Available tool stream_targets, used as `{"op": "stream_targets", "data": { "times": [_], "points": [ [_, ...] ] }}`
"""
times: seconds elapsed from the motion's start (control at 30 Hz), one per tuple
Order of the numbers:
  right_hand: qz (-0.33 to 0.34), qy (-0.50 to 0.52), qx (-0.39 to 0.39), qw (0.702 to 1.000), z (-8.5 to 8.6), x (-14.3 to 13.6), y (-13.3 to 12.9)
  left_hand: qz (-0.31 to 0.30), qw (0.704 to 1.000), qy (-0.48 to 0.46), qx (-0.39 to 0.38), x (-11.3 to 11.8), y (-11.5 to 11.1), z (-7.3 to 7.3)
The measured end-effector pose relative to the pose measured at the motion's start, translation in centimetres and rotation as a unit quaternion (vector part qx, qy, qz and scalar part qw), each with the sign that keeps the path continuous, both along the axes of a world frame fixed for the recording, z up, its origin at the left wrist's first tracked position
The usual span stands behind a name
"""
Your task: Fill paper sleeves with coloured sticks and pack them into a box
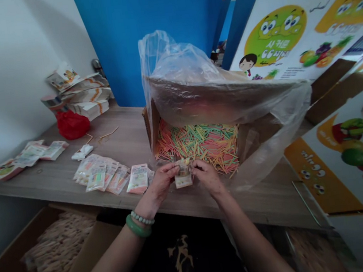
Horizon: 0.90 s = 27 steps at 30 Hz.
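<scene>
A small printed packet (183, 176) is held upright between my two hands at the table's front edge. My left hand (164, 178) pinches its left side near the top. The fingers of my right hand (206, 175) are closed on its upper right corner. Just behind the packet, a cardboard box lined with clear plastic (185, 64) holds many thin pink, green and yellow sticks (202, 144). Left of my left hand lies a stack of red-and-white packets (138, 178), and beyond it several clear filled packets (101, 173) overlap.
Farther left are flat card stacks (30, 154), a crumpled white piece (82, 152), a red bag (73, 124) and piled cards (87, 95). Large printed cartons (287, 28) stand at the right. Below the table at left, an open box holds many packets (56, 250).
</scene>
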State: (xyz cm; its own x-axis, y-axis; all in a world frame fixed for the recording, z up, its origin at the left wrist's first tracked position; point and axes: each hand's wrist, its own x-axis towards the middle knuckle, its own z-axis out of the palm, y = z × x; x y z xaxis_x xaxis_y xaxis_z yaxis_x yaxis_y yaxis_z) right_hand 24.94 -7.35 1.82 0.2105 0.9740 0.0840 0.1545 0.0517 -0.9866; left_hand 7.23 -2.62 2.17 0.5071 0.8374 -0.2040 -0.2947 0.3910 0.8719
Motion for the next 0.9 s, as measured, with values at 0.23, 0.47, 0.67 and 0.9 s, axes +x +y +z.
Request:
{"op": "stream_targets", "data": {
  "times": [0.23,0.47,0.67,0.9],
  "points": [
    [-0.018,0.028,0.036,0.999,-0.6,-1.5,0.3,-0.012,0.999,0.0,0.029,-0.8,-0.2,0.6],
    [0.022,0.035,-0.001,0.999,-2.1,-3.5,-0.4,0.034,0.986,0.076,0.147,-1.2,-1.0,0.4],
    [0.116,0.08,-0.035,0.989,-3.5,-7.7,-0.8,0.089,0.956,0.203,0.194,-5.4,-0.8,1.7],
    [0.135,-0.107,-0.102,0.98,-3.6,-10.3,0.9,0.276,0.801,0.46,0.265,-16.9,5.4,2.4]
  ]
}}
